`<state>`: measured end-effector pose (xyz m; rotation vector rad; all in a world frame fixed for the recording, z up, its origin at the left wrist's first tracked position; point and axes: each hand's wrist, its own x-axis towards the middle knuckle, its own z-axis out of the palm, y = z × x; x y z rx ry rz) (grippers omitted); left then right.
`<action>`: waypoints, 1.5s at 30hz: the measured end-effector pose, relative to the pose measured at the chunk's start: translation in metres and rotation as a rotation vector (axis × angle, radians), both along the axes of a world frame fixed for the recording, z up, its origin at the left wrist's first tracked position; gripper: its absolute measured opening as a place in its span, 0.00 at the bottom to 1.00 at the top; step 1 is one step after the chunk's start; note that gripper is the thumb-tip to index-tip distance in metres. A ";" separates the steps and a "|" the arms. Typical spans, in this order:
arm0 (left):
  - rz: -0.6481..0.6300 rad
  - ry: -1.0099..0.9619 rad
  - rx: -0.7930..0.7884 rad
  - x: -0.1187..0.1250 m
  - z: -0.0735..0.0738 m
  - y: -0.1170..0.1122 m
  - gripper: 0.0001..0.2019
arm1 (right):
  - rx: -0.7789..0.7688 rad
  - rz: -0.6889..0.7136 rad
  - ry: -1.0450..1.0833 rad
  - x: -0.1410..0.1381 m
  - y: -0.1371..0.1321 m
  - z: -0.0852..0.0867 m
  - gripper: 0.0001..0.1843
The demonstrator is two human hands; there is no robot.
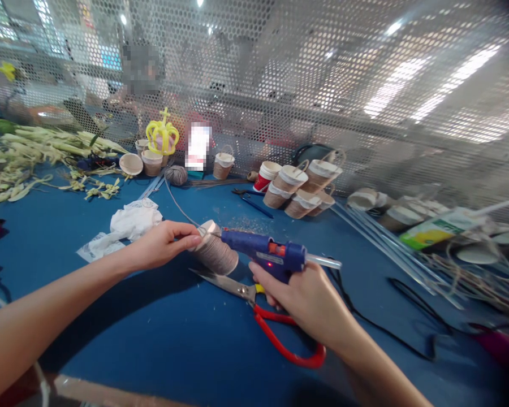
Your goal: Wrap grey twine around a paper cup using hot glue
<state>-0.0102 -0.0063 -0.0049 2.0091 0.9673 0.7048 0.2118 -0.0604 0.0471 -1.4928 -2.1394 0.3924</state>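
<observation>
My right hand (297, 288) is closed around the grip of a blue hot glue gun (254, 244), with a clear glue stick (324, 260) poking out of its back. Its nozzle is right at the rim of a paper cup (218, 254) wrapped in twine, which lies tilted on the table. At that same rim, my left hand (173, 242) pinches the grey twine (178, 200), which runs back to a ball of twine (176, 175). Scissors with red handles (275, 333) lie open beneath the glue gun and my right hand.
Several wrapped cups (301, 200) are stacked at the back right. Crumpled white plastic (136, 220) lies beyond my left forearm. Glue sticks (390, 243) and a black cord (377, 322) spread over the right side. Husks (46, 144) are piled at the left, before a perforated metal screen (254, 73).
</observation>
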 end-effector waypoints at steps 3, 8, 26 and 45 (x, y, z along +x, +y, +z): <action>-0.001 -0.005 0.004 0.000 0.001 0.000 0.14 | -0.051 -0.036 0.060 -0.001 0.003 0.001 0.10; 0.002 0.002 0.009 0.001 0.001 0.000 0.14 | -0.047 -0.050 0.066 -0.003 0.001 0.001 0.10; 0.060 0.055 0.009 0.003 0.003 -0.001 0.15 | 0.005 0.000 0.001 -0.008 -0.019 -0.023 0.04; 0.079 0.059 0.006 0.003 0.002 -0.001 0.15 | 0.061 0.070 -0.039 -0.009 -0.023 -0.025 0.05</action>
